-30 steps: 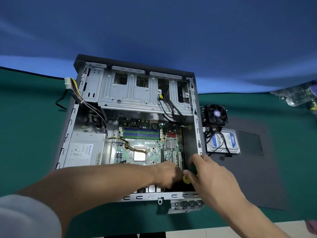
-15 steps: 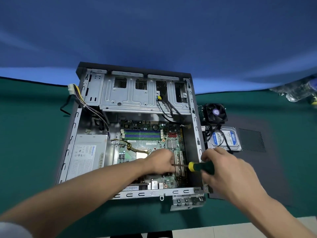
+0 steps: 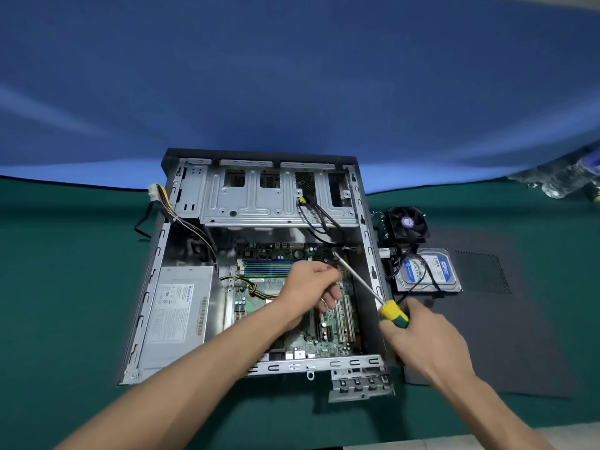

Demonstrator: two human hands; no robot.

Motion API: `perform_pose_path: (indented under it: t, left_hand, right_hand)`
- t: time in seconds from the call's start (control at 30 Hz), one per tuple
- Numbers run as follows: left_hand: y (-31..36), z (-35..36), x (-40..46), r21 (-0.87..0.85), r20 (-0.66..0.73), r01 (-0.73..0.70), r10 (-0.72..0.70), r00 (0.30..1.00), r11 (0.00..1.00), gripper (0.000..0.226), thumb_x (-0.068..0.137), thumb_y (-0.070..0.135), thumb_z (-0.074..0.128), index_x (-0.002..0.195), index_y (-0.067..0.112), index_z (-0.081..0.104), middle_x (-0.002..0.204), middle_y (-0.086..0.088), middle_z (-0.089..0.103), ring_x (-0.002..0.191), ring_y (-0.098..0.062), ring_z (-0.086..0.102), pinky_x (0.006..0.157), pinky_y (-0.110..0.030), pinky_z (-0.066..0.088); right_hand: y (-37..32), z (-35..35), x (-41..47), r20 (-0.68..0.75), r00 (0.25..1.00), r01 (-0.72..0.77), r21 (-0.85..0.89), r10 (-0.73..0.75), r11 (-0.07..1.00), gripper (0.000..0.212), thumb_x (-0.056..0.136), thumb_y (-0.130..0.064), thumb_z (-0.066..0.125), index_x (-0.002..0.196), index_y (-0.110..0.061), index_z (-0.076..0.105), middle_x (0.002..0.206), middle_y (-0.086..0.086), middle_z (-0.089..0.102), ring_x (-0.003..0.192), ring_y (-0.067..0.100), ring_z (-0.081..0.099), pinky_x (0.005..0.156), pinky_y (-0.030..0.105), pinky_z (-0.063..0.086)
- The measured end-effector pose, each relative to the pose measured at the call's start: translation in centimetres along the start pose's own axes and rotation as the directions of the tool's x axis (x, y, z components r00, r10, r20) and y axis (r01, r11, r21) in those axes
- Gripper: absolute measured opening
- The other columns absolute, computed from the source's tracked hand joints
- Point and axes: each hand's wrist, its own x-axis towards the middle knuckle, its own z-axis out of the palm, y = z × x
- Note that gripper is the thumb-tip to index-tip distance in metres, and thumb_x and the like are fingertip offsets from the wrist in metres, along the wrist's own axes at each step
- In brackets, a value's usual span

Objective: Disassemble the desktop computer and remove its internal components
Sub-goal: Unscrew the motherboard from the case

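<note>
Head view: I see cooler fan [image 3: 408, 225] and hard drive [image 3: 428, 273] already out, while motherboard [image 3: 292, 300] and power supply [image 3: 177, 316] remain; my right hand [image 3: 422, 336] grips the screwdriver [image 3: 363, 289], left hand [image 3: 311, 284] pinches near its shaft.

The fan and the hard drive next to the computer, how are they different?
The fan is black with round blades and a purple centre sticker; the hard drive is a flat silver slab with a blue and white label. The fan sits farther from the person, the hard drive nearer. Both lie outside the case on its right, with black cables across them.
</note>
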Motion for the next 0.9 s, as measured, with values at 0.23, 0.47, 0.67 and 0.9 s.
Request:
perform_pose_path:
  t: [0.23, 0.47, 0.67, 0.9]
  left_hand:
    - [2.4, 4.6, -1.2, 0.099, 0.105, -0.042, 0.032, 0.994, 0.994, 0.018, 0.091, 0.007, 0.053, 0.077, 0.007, 0.063, 0.048, 0.001, 0.059, 0.038, -0.009, 0.050, 0.035, -0.018, 0.037]
    - [3.5, 8.2, -1.4, 0.158, 0.119, -0.008, -0.011, 0.993, 0.987, 0.014, 0.090, 0.007, 0.055, 0.083, -0.001, 0.064, 0.049, 0.001, 0.058, 0.038, -0.009, 0.050, 0.036, -0.019, 0.038]
    - [4.5, 10.3, -1.9, 0.161, 0.011, 0.009, -0.011, 1.000, 0.987, 0.018, 0.090, 0.007, 0.057, 0.074, 0.006, 0.064, 0.049, -0.001, 0.058, 0.038, -0.009, 0.049, 0.036, -0.019, 0.036]
    - [5.8, 10.8, -2.3, 0.170, -0.143, -0.012, 0.037, 0.989, 0.985, 0.014, 0.090, 0.006, 0.059, 0.078, 0.002, 0.066, 0.047, -0.001, 0.057, 0.036, -0.009, 0.047, 0.037, -0.019, 0.035]
  right_hand:
    - [1.2, -0.3, 0.1, -0.180, 0.982, 0.142, 0.459, -0.064, 0.877, 0.018, 0.086, -0.031, 0.066, 0.071, -0.027, 0.056, 0.061, -0.007, 0.062, 0.062, 0.008, 0.055, 0.056, 0.028, 0.042]
    - [3.5, -1.3, 0.8, -0.226, 0.971, 0.209, 0.645, -0.077, 0.736, 0.017, 0.083, -0.021, 0.070, 0.073, -0.032, 0.061, 0.069, -0.010, 0.066, 0.066, 0.008, 0.057, 0.063, 0.028, 0.045]
    - [4.8, -1.9, 2.4, -0.229, 0.967, 0.244, 0.700, -0.114, 0.671, 0.019, 0.085, -0.017, 0.069, 0.075, -0.030, 0.060, 0.070, -0.008, 0.065, 0.066, 0.005, 0.056, 0.060, 0.018, 0.043]
    - [4.6, -2.2, 4.0, -0.243, 0.948, 0.318, 0.738, -0.205, 0.595, 0.017, 0.084, -0.018, 0.070, 0.075, -0.029, 0.062, 0.066, -0.005, 0.063, 0.062, 0.013, 0.058, 0.058, 0.043, 0.054]
